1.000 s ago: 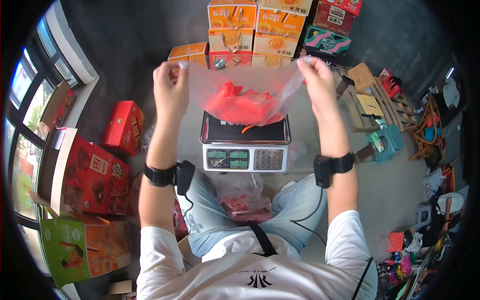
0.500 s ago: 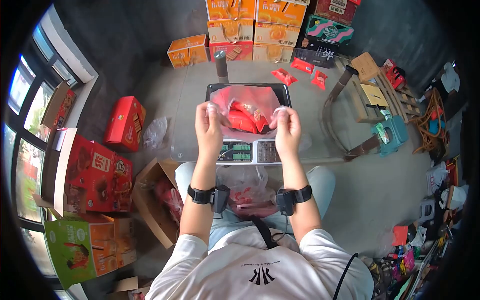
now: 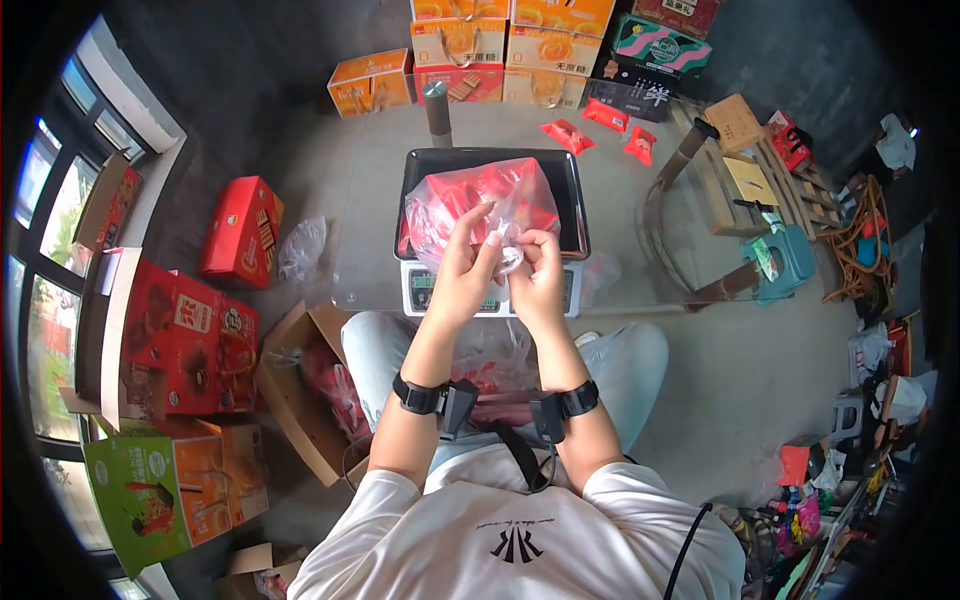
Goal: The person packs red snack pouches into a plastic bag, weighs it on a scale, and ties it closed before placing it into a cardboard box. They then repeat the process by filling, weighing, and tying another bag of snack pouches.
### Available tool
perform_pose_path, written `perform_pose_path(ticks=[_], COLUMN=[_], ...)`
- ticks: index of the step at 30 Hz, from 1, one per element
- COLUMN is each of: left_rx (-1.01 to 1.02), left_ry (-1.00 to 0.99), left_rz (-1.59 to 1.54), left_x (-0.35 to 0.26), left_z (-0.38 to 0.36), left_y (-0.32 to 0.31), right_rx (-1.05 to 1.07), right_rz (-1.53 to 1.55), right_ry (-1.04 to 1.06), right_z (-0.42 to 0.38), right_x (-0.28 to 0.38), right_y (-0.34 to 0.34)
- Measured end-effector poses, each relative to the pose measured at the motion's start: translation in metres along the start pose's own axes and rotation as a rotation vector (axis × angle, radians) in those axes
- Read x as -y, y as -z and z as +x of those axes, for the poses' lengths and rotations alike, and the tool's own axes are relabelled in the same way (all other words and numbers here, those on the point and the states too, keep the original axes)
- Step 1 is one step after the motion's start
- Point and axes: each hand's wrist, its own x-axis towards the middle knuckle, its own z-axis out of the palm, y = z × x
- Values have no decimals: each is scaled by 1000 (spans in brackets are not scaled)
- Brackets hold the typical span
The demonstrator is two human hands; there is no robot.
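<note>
A clear plastic bag (image 3: 425, 210) filled with red packets (image 3: 470, 185) rests on the black tray (image 3: 567, 190) of a digital scale (image 3: 573, 285). Its mouth is gathered into a twisted neck near the front of the tray. My left hand (image 3: 468, 255) pinches that neck between thumb and fingers, with its index finger stretched over the bag. From the other side, my right hand (image 3: 537, 275) has its fingers closed on the bunched plastic. Both forearms partly cover the scale's display and keypad.
Three loose red packets (image 3: 567, 137) lie farther back on the glass table (image 3: 365, 190). An open carton (image 3: 300, 400) holding red bagged goods stands at my left knee. Orange gift boxes (image 3: 460, 45) are stacked behind the table. A teal container (image 3: 785, 265) sits on the right.
My hands have come together from the two sides of the bag's mouth. The bag was spread open with packets showing; now its top is bunched and twisted closed.
</note>
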Motion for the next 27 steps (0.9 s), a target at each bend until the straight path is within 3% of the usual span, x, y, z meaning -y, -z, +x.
perform_pose_path(ticks=[3,5,7,11,15,17,21,23,27], left_rx=[80,68,8,22,2,-24,30,26,-20], left_ry=[119,183,132,68,125,45,103,-100,26], left_rz=[77,160,348,376,417,459,409,506,383], left_x=[4,5,10,15,17,19,18,29,38], left_z=[2,2,2,4,3,2,3,6,3], left_y=[4,6,6,6,4,4,9,14,13], right_rx=[29,91,138,259,294,325,352,363,318], right_rz=[-35,-183,-177,-215,-288,-307,-365,-365,-346], right_ry=[-105,35,71,142,115,141,158,150,187], right_z=[-1,-1,-3,-4,-2,0,3,4,5], right_x=[-1,-10,-9,5,9,9,13,14,6], right_y=[9,17,25,29,35,37,39,39,38])
